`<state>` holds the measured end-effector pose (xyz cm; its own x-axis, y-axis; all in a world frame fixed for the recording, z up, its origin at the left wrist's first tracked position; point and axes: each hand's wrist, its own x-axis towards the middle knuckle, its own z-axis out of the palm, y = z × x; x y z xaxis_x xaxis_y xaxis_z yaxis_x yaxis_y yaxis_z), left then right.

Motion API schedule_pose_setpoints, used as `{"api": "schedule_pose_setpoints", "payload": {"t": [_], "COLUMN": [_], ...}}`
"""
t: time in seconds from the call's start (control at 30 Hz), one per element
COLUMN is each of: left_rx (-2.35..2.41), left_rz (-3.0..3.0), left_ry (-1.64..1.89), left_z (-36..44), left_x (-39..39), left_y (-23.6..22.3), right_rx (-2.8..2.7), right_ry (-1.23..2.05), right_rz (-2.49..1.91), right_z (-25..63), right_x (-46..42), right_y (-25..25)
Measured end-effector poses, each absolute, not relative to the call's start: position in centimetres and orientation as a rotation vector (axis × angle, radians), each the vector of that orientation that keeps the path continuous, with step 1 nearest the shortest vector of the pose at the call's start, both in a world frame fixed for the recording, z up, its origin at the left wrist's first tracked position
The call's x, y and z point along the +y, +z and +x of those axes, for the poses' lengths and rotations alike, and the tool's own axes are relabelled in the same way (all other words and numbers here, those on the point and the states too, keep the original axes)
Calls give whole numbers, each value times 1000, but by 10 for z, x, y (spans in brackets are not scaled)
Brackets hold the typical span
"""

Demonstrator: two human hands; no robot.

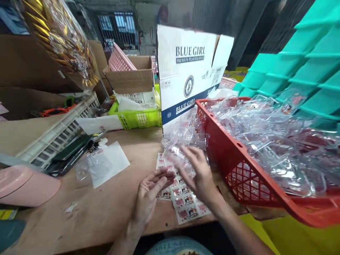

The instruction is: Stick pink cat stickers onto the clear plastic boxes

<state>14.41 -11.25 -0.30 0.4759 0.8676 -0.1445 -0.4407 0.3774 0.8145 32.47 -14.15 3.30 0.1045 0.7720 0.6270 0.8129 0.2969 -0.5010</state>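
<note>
My left hand (151, 193) hovers over the front of the table, palm turned inward, with its fingers loosely curved and nothing visible in them. To its right, my right hand (199, 173) is raised with fingers spread, slightly smeared by motion. Its fingertips are close to a few clear plastic pieces (183, 132) piled against the beer carton; whether they touch one I cannot tell. Beneath both hands lie sticker sheets (189, 203) printed with small cat pictures and pink patches, partly covered by the right hand.
A red basket (220, 141) heaped with clear plastic pieces (276, 148) stands at right, before stacked teal bins (297, 67). Behind is a white carton (186, 67). A lime basket (140, 118), white paper (114, 166), a white rack (63, 132) and a pink lidded container (29, 186) occupy the left.
</note>
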Motion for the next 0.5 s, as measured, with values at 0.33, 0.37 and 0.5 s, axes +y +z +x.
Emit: {"api": "schedule_pose_setpoints", "payload": {"t": [0.33, 0.37, 0.5], "left_rx": [915, 995, 1527], "left_rz": [1602, 1637, 2058], "left_ry": [1145, 1228, 1388], "left_z": [103, 85, 10], "left_x": [-78, -65, 1], "left_y": [-8, -8, 9], "right_rx": [-1626, -1651, -1698], "right_ry": [-495, -531, -629], "right_rz": [-1724, -1711, -1616], "right_z": [390, 393, 390], "right_x": [-66, -70, -85], "right_y": [59, 58, 56]}}
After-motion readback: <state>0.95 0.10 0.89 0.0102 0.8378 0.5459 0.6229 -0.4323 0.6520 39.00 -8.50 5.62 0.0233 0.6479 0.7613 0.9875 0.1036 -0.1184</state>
